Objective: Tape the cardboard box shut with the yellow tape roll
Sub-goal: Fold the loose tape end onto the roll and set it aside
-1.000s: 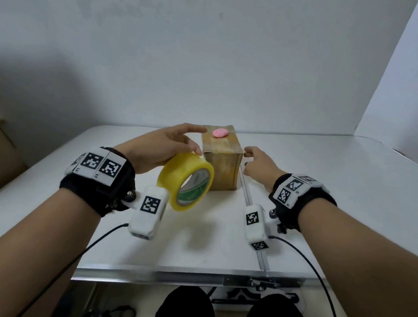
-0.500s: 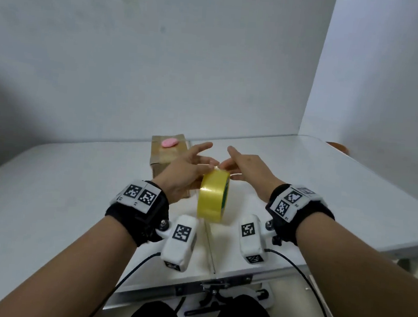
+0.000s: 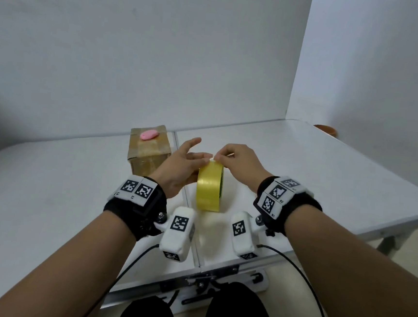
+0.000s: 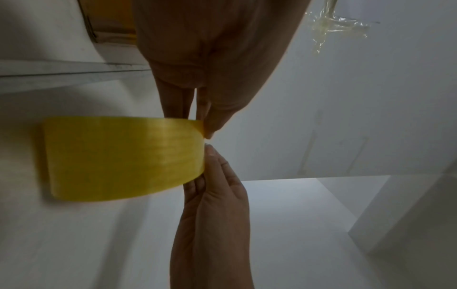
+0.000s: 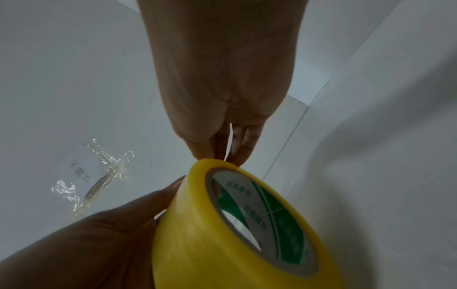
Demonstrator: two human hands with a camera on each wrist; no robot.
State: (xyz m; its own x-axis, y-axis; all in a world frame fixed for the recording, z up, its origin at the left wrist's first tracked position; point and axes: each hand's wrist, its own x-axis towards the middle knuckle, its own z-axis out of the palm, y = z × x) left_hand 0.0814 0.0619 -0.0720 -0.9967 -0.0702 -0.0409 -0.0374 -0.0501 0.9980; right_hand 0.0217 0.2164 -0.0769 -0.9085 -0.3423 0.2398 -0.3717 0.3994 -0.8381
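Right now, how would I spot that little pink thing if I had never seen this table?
Start at the white folding table and find the brown cardboard box standing towards its far edge, left of the centre seam. The pink thing lies flat on the box's taped top. It is a small oval, the only pink item in view.

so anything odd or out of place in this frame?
Yes: a crumpled strip of clear tape is stuck on the white wall. A pink object lies on the cardboard box, where tape would go.

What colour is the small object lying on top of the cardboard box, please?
Pink; the head view shows it best.
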